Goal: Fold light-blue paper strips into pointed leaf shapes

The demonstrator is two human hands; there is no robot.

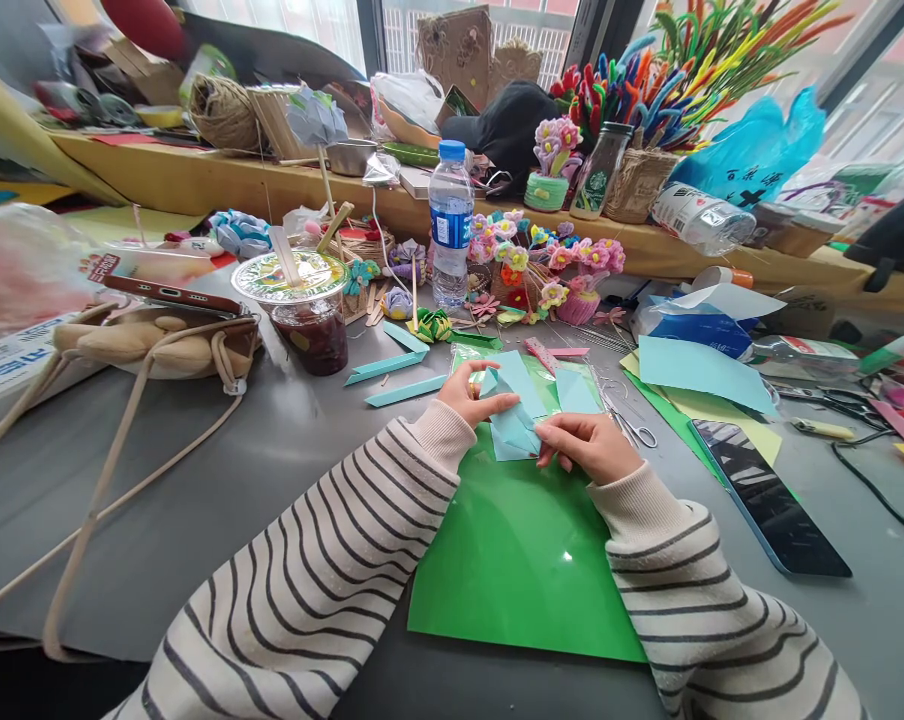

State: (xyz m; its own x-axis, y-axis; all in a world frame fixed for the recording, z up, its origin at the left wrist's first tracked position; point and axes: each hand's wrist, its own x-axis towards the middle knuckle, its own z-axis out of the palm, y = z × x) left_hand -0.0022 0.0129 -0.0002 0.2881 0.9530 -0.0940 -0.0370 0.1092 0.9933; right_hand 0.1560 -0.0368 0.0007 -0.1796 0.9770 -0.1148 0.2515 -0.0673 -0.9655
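Left hand (pixel 473 396): thumb and fingers closed on far left part of folded paper.
Right hand (pixel 593 445): fingertips pinching the paper's near right corner.
Folded paper (pixel 515 436): light blue, creased into angled flaps; between both hands, above far part of green sheet.
Green sheet (pixel 527 560): glossy, flat; bare surface between the sleeves, near edge slightly slanted.
Far side of hands: loose blue paper (pixel 576 392) just beyond, tight for moving.
Blue strips (pixel 407 391): folded, left of left hand.
Scissors (pixel 639 432): just right and far of right hand.
Left room: grey tabletop (pixel 287 470) shows between left sleeve and bag (pixel 159 345); bag's cords trail near.
Cup (pixel 309 335): dark drink, far left, past strips.
Phone (pixel 771 500): right, slanted, limits space beyond right sleeve.
Bottle (pixel 450 230): upright, far, beside crochet flowers (pixel 504 240).
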